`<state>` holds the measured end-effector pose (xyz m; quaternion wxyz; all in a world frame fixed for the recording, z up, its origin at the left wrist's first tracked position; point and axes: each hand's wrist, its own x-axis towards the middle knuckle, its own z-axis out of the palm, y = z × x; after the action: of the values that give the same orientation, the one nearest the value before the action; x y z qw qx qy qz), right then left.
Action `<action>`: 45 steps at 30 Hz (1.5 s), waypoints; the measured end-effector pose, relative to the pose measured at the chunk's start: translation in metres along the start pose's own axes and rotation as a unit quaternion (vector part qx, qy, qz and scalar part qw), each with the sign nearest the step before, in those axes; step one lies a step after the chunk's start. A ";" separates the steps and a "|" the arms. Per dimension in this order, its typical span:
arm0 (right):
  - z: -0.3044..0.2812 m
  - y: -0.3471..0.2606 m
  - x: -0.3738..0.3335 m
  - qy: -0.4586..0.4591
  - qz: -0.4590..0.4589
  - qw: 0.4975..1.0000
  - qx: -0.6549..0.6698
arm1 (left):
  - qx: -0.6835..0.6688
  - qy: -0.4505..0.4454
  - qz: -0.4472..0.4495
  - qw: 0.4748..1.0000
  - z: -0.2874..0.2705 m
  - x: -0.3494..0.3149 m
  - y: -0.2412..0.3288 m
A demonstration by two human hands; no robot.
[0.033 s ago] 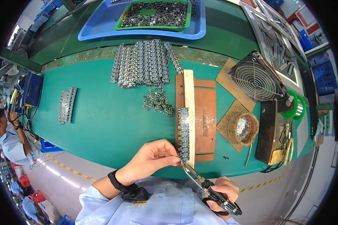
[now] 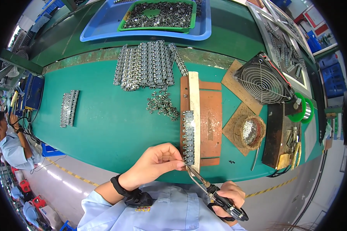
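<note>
My right hand [image 2: 230, 198] is wrapped round the black handle of a soldering iron [image 2: 216, 195] with a thin tube alongside it. The iron's tip points up and left to the near end of a strip of small metal-and-dark parts [image 2: 188, 138]. That strip lies along a pale bar [image 2: 194, 92] on a reddish-brown fixture board [image 2: 211, 127]. At the same near end, my left hand [image 2: 158, 161] is closed in a pinch between thumb and forefinger. Whatever sits between those fingertips is too small to make out.
Left of the board lie loose metal clips [image 2: 162, 106] and stacked strips [image 2: 146, 65]; more strips [image 2: 69, 108] rest farther left. A fan [image 2: 264, 81], a round pot [image 2: 254, 133] and a solder spool [image 2: 305, 108] stand to the right. Behind is a blue tray [image 2: 100, 29]. A co-worker [image 2: 15, 142] sits far left.
</note>
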<state>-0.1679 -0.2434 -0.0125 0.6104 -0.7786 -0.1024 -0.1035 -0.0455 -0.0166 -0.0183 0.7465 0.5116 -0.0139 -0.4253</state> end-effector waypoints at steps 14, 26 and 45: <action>0.000 0.010 -0.019 0.118 -0.003 0.992 0.048 | -0.003 0.006 -0.001 1.000 0.001 -0.001 -0.001; 0.004 0.024 -0.002 0.317 0.092 0.943 -0.044 | 0.009 0.017 0.004 1.000 0.003 -0.003 0.001; 0.007 0.035 0.011 0.240 0.048 0.967 0.069 | 0.484 0.178 0.301 0.802 0.050 0.000 -0.001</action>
<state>-0.1468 -0.2446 -0.0438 0.6737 -0.6909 0.0780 -0.2504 -0.0686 -0.0541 0.0046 0.4822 0.8428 -0.2383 -0.0185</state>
